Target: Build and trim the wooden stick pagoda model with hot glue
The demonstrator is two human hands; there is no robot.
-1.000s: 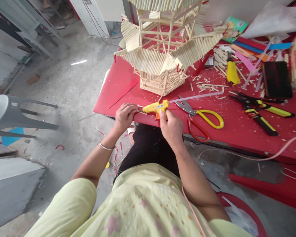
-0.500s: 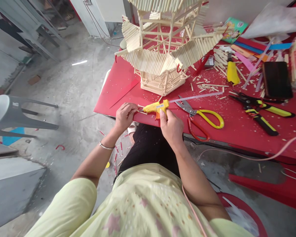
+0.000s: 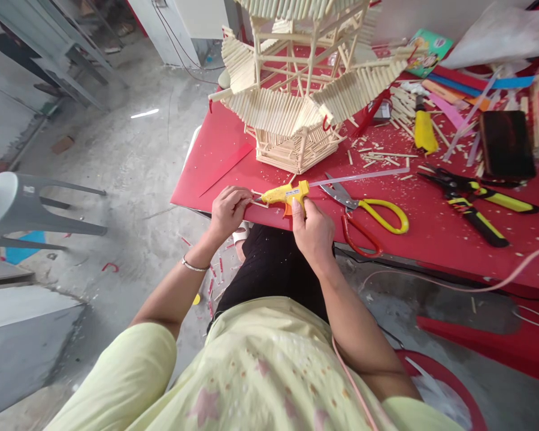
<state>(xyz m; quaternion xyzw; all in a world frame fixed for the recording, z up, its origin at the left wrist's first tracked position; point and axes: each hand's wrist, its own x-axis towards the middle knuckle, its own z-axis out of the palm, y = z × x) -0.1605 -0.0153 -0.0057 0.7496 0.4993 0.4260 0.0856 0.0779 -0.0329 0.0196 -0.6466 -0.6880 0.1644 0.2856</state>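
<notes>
My right hand [image 3: 313, 226] is closed round the handle of a yellow hot glue gun [image 3: 284, 194], its nozzle pointing left. A long clear glue stick [image 3: 359, 176] sticks out of the gun's back end. My left hand [image 3: 230, 209] pinches thin wooden sticks [image 3: 259, 204] at the table's front edge, right by the nozzle; how many is hidden by the fingers. Just beyond both hands stands a tiered pagoda model [image 3: 296, 108] built from small wooden sticks.
Scissors [image 3: 351, 206] with red and yellow handles lie right of my right hand. Farther right are pliers [image 3: 465, 200], a phone [image 3: 507, 145], a yellow-handled tool [image 3: 424, 131] and scattered stick pieces on the red table [image 3: 220, 161]. A grey stool [image 3: 36, 200] stands at left.
</notes>
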